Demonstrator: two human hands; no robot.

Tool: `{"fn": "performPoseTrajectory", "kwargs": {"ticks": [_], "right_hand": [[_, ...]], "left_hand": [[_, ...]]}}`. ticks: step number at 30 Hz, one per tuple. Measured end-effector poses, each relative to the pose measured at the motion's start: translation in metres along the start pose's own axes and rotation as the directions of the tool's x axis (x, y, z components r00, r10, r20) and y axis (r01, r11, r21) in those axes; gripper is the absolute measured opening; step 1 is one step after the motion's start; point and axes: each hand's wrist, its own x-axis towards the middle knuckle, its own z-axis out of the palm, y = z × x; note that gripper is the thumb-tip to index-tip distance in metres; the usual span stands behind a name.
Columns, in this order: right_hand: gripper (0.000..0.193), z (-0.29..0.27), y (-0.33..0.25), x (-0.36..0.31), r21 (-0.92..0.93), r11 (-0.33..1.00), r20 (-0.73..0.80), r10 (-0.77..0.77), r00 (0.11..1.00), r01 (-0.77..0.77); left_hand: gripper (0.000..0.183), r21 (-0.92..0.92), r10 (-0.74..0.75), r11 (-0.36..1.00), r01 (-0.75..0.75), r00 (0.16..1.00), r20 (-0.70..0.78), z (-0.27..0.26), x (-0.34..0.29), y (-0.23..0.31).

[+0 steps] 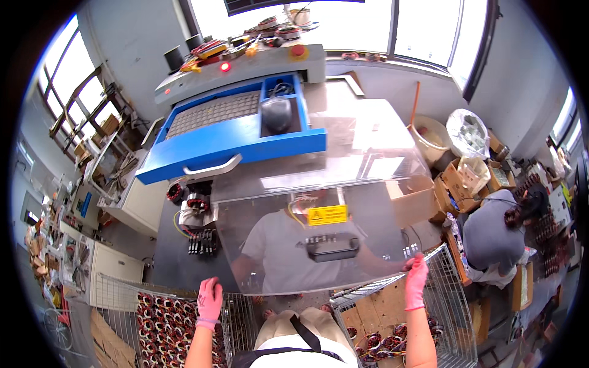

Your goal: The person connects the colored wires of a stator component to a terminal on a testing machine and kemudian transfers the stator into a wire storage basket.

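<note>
A clear hinged cover point(288, 270) with a black handle point(332, 248) and a yellow warning label point(327, 215) lies in front of me. My left hand point(210, 302), in a pink glove, is at the front edge of the dark worktable point(178, 257), left of the cover, with fingers loosely bent and nothing visible in them. At the cover's front right corner is my gloved right hand point(416, 283), its bent fingers touching or close to the edge. On the table's left side stand a wound motor stator point(196, 205) with coloured wires and a dark terminal block point(202, 243).
Wire baskets flank my legs: the left basket point(116, 294) holds many stators, the right basket point(457, 306) fewer stators and cardboard. A blue keyboard drawer point(239, 145) with a black mouse point(276, 115) juts out above. To the right, a person point(497, 230) bends among boxes.
</note>
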Motion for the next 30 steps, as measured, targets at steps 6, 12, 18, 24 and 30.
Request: {"fn": "performPoseTrajectory", "kwargs": {"ticks": [6,12,18,24,30], "right_hand": [[0.017,-0.002,-0.009,0.004,-0.234,0.95,-0.17,-0.251,0.953,0.208],[0.017,0.245,-0.08,-0.126,-0.447,0.555,0.091,-0.752,0.653,0.702],[0.049,0.498,0.089,-0.273,-0.228,0.6,0.945,-0.054,0.324,0.766],[0.066,0.566,0.253,-0.257,-0.529,0.794,0.814,0.375,0.443,0.299],[0.033,0.587,0.215,-0.176,-0.468,0.509,0.799,-0.106,0.592,0.722]], "left_hand": [[0.051,0.198,0.167,0.967,-0.159,0.986,-0.023,-0.021,0.041,-0.06],[0.058,0.224,0.326,0.924,-0.309,0.944,-0.045,-0.022,0.081,-0.104],[0.046,0.199,0.366,0.917,-0.347,0.928,-0.069,-0.01,0.1,-0.133],[0.037,-0.014,0.31,0.95,-0.313,0.944,-0.109,-0.006,0.094,-0.157],[0.048,-0.143,0.29,0.939,-0.313,0.943,-0.16,-0.011,0.094,-0.158]]}}
